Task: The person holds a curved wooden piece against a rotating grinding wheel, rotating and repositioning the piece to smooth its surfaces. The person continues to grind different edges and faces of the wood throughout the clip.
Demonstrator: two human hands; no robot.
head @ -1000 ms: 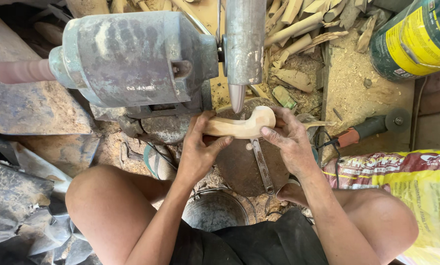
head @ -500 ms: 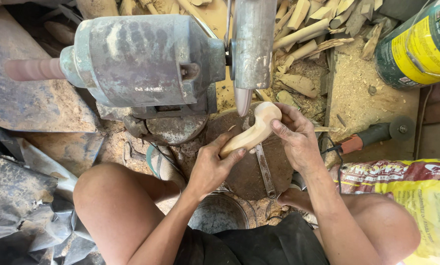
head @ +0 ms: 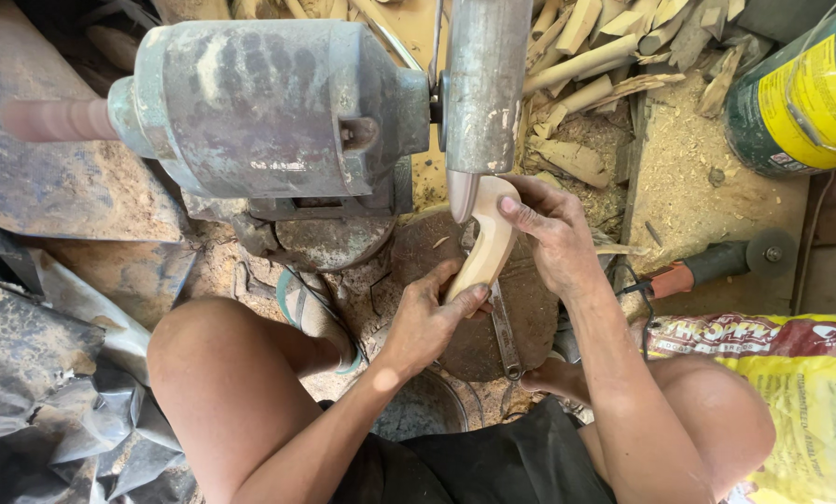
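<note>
The curved wooden piece [head: 486, 245] is clamped between both my hands: my left hand [head: 434, 317] closes round its lower end from below, and my right hand [head: 550, 235] wraps its upper end, fingers pressed over the top. That upper end sits against the tip of the sanding wheel [head: 479, 89], which hangs straight above my grip on the grey bench motor [head: 269, 117] off to the left. To do this well, I judge I should keep the pressure light and even, roll the curve steadily so no flat spot forms, and hold my right fingertips clear of the wheel. Beneath my hands lies a round wooden block [head: 530, 308] with a metal file [head: 505, 336] across it. Beyond my right hand are wood offcuts [head: 586, 56] and sawdust, a red-handled angle grinder [head: 717, 266], and a green-and-yellow can [head: 805, 93].
</note>
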